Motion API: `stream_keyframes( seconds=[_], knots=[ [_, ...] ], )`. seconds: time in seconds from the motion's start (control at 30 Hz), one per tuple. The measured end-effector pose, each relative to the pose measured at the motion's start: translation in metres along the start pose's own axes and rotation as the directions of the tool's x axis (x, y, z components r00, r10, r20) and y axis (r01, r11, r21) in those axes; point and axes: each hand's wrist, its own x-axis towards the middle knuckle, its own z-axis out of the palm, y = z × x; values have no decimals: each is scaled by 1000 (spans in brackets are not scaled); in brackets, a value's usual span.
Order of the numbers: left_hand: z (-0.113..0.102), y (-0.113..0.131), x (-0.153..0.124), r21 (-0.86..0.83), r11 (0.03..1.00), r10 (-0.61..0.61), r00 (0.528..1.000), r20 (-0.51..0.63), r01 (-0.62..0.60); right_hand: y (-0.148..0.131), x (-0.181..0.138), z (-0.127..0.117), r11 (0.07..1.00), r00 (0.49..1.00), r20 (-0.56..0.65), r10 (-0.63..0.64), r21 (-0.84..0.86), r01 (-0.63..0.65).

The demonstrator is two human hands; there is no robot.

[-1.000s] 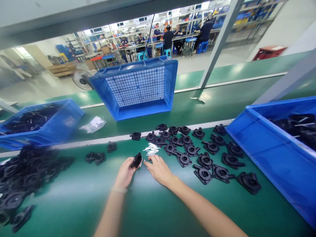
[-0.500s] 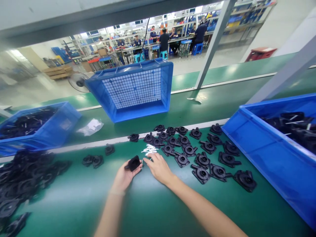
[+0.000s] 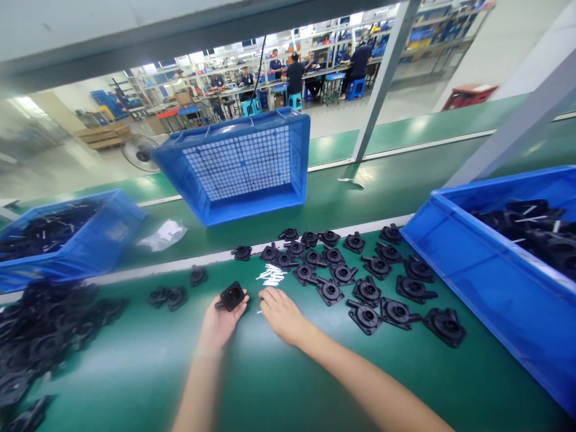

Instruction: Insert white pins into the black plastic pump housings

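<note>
L hand (image 3: 219,324) has fingers closed round a blk housing (image 3: 232,296), held up at the fingertips, clear of the green tabletop (image 3: 279,390). Hollow side w/ round opening now faces the cam; 1 s ago the same pc was edge-on, so it's been turned over in the fingers. Its short spout pokes out low, to the L of those fingertips.

R hand (image 3: 281,315) is palm-down w/ fingers bent, just R of the L fingertips. Gap b/w the two hands is a bit wider than 0.5 s ago. A white pin (image 3: 259,312) shows just under the R fingers; can't tell if they pinch it or it's lying loose. Half a sec ago a pin showed right by the L fingertips instead.

Pile of white pins (image 3: 272,275) sits just beyond the R fingertips, pretty much unchanged. Loose housings (image 3: 367,291) spread to the R of the R fingers, same layout as bfr, w/ a blue bin (image 3: 490,294) of more parts past them. Blk heap (image 3: 42,348) is well L of the L fingers, blurry. Tilted blue crate (image 3: 254,207) & plastic bag (image 3: 162,236) are farther out, beyond both hands' fingertips.
</note>
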Motion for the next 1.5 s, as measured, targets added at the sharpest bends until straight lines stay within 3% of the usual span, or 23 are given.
stream_keyframes(
  seconds=[0.13,0.27,0.37,0.53,0.67,0.83,1.1,1.5],
  knots=[
    [1,-1,-1,12,1000,5,1000,-8,-5,-16,-9,-8,987,996,11,-89,138,87],
    [0,0,0,11,1000,10,1000,-20,-10,-31,-22,-10,918,970,143,-196,373,131],
    [-1,1,0,7,1000,14,1000,-24,-14,-23,-24,-6,880,988,143,-59,474,-16],
    [-1,1,0,31,999,17,999,-34,-15,23,-14,-9,799,970,32,242,561,-218],
    [3,0,-1,56,998,13,1000,-25,-12,40,-10,-15,724,922,-51,384,636,-266],
    [7,-10,-2,121,992,37,999,-19,-34,21,-12,-13,639,922,-57,382,738,-219],
    [15,-36,-7,226,972,34,988,149,-68,4,-14,-8,608,936,-26,352,766,-207],
    [22,-42,-14,276,960,11,992,125,-45,7,-14,-7,669,937,14,348,697,-259]
  ],
)
